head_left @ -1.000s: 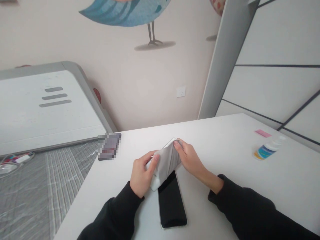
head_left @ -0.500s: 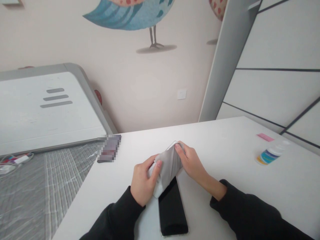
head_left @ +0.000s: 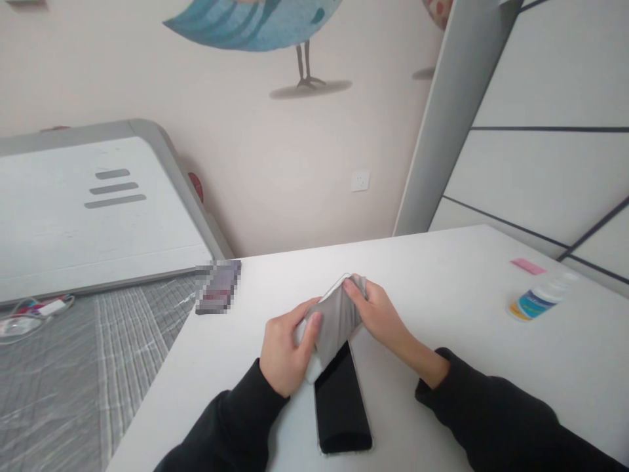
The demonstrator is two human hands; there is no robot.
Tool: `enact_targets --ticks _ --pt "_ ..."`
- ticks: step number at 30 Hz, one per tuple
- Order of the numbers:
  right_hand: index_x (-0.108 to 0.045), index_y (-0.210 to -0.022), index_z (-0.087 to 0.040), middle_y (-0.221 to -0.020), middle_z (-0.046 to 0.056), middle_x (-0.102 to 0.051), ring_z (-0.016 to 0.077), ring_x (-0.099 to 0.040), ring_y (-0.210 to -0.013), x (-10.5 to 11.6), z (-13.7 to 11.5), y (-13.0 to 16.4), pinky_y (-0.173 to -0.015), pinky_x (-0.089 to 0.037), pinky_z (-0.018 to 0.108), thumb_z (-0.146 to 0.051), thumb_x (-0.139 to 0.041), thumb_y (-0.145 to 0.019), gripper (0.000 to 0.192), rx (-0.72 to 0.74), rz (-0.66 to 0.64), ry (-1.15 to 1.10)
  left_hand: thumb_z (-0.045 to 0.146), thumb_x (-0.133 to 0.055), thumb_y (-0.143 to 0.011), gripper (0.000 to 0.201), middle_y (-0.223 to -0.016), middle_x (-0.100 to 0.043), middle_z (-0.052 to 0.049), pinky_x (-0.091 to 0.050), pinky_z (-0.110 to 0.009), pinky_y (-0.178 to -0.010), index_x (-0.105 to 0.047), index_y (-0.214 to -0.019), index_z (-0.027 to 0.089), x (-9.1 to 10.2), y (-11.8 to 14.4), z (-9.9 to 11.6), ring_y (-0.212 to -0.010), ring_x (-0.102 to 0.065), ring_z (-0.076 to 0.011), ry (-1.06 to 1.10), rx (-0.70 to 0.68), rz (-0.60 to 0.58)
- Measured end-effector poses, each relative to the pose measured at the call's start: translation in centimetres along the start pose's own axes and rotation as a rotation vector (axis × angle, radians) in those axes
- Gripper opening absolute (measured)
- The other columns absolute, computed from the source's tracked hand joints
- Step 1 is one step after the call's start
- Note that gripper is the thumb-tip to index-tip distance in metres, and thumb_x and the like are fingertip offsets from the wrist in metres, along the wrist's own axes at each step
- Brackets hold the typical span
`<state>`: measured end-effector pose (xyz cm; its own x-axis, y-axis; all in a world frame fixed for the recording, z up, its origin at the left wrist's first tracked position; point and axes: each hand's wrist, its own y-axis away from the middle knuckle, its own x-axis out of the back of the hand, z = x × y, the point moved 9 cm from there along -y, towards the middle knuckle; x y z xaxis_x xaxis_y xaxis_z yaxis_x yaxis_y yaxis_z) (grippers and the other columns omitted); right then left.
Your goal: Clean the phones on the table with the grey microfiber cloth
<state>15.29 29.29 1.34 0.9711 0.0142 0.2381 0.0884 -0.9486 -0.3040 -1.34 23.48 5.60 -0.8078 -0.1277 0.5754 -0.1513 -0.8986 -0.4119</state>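
My left hand (head_left: 287,347) is closed round a pale, flat, round-cornered thing (head_left: 313,372), perhaps a phone or its case; most of it is covered. A thin grey cloth (head_left: 337,324) lies over its face. At the upper right end, my right hand (head_left: 381,313) pinches the cloth against the thing's edge, thumb on top. Just under both hands, a black-screened phone (head_left: 344,410) in a clear case lies face up on the white table (head_left: 432,419). Its far end is hidden by the cloth and the pale thing.
Toward the right of the table, a white bottle with a blue and yellow label (head_left: 540,298) stands near a pink strip (head_left: 528,266). A blurred-out dark flat object (head_left: 219,287) lies at the left edge. Beyond that edge is a plastic-covered mattress (head_left: 132,341).
My right hand and the cloth have shifted only slightly against the pale thing. The whole view has tilted a little. Both hands keep their grip.
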Motion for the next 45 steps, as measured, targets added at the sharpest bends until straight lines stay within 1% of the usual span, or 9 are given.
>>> enact_targets --ticks 5,9,13,19,24,27,33,41,45 --pt "-0.054 -0.082 -0.025 -0.080 0.001 -0.058 0.0218 -0.057 -0.080 -0.4 -1.3 -0.5 -0.079 -0.046 0.035 -0.063 -0.044 -0.100 0.043 0.075 -0.152 -0.050 0.044 -0.050 -0.099 0.043 -0.105 -0.083 -0.008 -0.060 -0.030 -0.087 -0.082 -0.103 0.015 1.0 -0.3 -0.9 -0.099 -0.079 -0.0271 0.054 0.070 0.041" --pt "-0.057 -0.093 -0.024 -0.086 0.000 -0.062 0.0207 -0.059 -0.082 -1.2 -2.1 -0.2 -0.075 -0.046 0.032 -0.053 -0.067 -0.090 0.031 0.054 -0.261 -0.086 0.043 -0.049 -0.099 0.044 -0.105 -0.083 -0.009 -0.059 -0.029 -0.088 -0.083 -0.103 0.015 1.6 -0.3 -0.8 -0.098 -0.079 -0.0260 0.048 0.056 0.054" --pt "-0.058 -0.095 -0.023 -0.090 0.000 -0.064 0.0214 -0.059 -0.085 -1.1 -1.0 0.1 -0.076 -0.045 0.031 -0.049 -0.076 -0.083 0.034 0.008 -0.159 -0.055 0.043 -0.049 -0.100 0.044 -0.110 -0.082 -0.009 -0.058 -0.029 -0.091 -0.081 -0.111 0.016 0.9 0.0 -0.3 -0.101 -0.078 -0.0251 0.033 0.012 0.022" --pt "-0.051 -0.080 -0.024 -0.079 0.000 -0.057 0.0210 -0.055 -0.079 -0.7 -0.4 -0.2 -0.077 -0.044 0.034 -0.059 -0.043 -0.101 0.041 0.035 -0.107 -0.056 0.042 -0.047 -0.100 0.044 -0.099 -0.083 -0.007 -0.059 -0.031 -0.084 -0.082 -0.097 0.015 0.7 -0.2 -1.0 -0.095 -0.079 -0.0264 0.071 0.067 0.029" --pt "-0.059 -0.091 -0.023 -0.086 0.000 -0.064 0.0211 -0.059 -0.082 -1.0 -1.7 -0.2 -0.076 -0.046 0.033 -0.054 -0.068 -0.086 0.033 0.029 -0.239 -0.053 0.042 -0.046 -0.102 0.044 -0.100 -0.083 -0.008 -0.060 -0.030 -0.084 -0.081 -0.097 0.015 1.2 -0.1 -0.4 -0.096 -0.079 -0.0257 0.057 0.027 0.056" --pt "-0.056 -0.091 -0.024 -0.084 -0.001 -0.064 0.0210 -0.058 -0.079 -0.7 -1.6 0.1 -0.071 -0.045 0.032 -0.050 -0.082 -0.072 0.042 -0.031 -0.165 -0.001 0.040 -0.046 -0.104 0.043 -0.112 -0.082 -0.009 -0.059 -0.028 -0.091 -0.079 -0.114 0.015 0.8 0.3 0.8 -0.105 -0.078 -0.0244 0.015 -0.079 0.031" --pt "-0.045 -0.076 -0.026 -0.070 -0.004 -0.051 0.0175 -0.048 -0.066 0.3 -2.0 0.7 -0.064 -0.038 0.031 -0.057 -0.068 -0.083 0.040 -0.007 0.043 0.109 0.042 -0.042 -0.105 0.050 -0.117 -0.080 -0.013 -0.059 -0.028 -0.089 -0.074 -0.124 0.009 0.2 1.0 2.1 -0.105 -0.078 -0.0247 -0.047 -0.213 0.017" --pt "-0.058 -0.107 -0.024 -0.098 0.003 -0.066 0.0238 -0.062 -0.092 -0.9 -2.8 0.1 -0.081 -0.047 0.034 -0.049 -0.072 -0.087 0.035 0.070 -0.410 -0.052 0.052 -0.030 -0.108 0.063 -0.105 -0.083 -0.008 -0.058 -0.027 -0.083 -0.081 -0.109 0.015 1.9 0.3 -0.5 -0.096 -0.079 -0.0217 0.081 -0.017 0.091" --pt "-0.062 -0.096 -0.023 -0.092 0.003 -0.066 0.0240 -0.061 -0.092 -0.1 -2.2 -0.4 -0.084 -0.047 0.036 -0.064 -0.054 -0.095 0.042 0.090 -0.223 -0.072 0.050 -0.029 -0.109 0.062 -0.107 -0.083 -0.007 -0.057 -0.026 -0.087 -0.081 -0.111 0.016 1.8 0.4 -0.1 -0.100 -0.079 -0.0206 0.091 -0.056 0.100"
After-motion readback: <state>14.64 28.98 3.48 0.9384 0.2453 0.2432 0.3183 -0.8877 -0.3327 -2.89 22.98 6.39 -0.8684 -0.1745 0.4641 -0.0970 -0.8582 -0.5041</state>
